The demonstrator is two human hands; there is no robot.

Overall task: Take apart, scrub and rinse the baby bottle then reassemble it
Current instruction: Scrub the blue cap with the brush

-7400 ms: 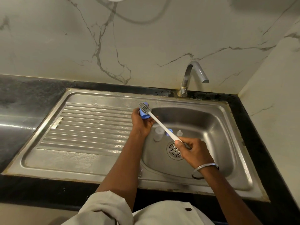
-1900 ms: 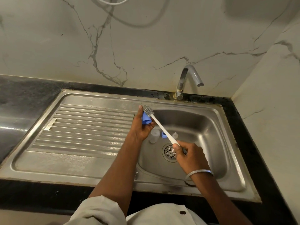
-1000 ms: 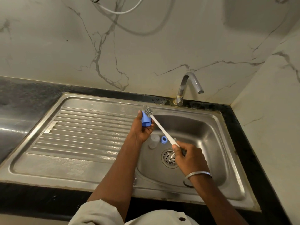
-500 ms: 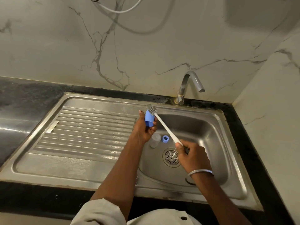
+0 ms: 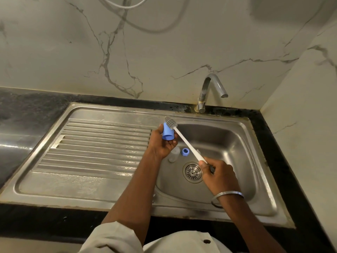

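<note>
The person stands over a stainless steel sink, its brushed metal dull and water-marked, set into a black speckled stone worktop. The left hand is raised over the edge between the ribbed drainboard and the basin. Its palm is turned up and its fingers and thumb are curled round a small blue cap. The cap is smooth matte plastic, tapered like a thimble, with its open mouth facing back toward the person.

The right hand is lower, above the basin, closed in a fist round the end of a brush. The brush has a thin, straight white handle that slants up and left to a rounded grey head of short rubbery bristles. The head sits at the cap's far, narrow end and seems to touch it. A plain metal bangle circles that wrist.

On the basin floor, just beyond the perforated round drain, lies the clear bottle body, partly behind the left hand. A blue ring sits just beside it.

A curved steel tap rises at the back against a pale, grey-veined marble wall. The cream sleeve looks like soft cloth.
</note>
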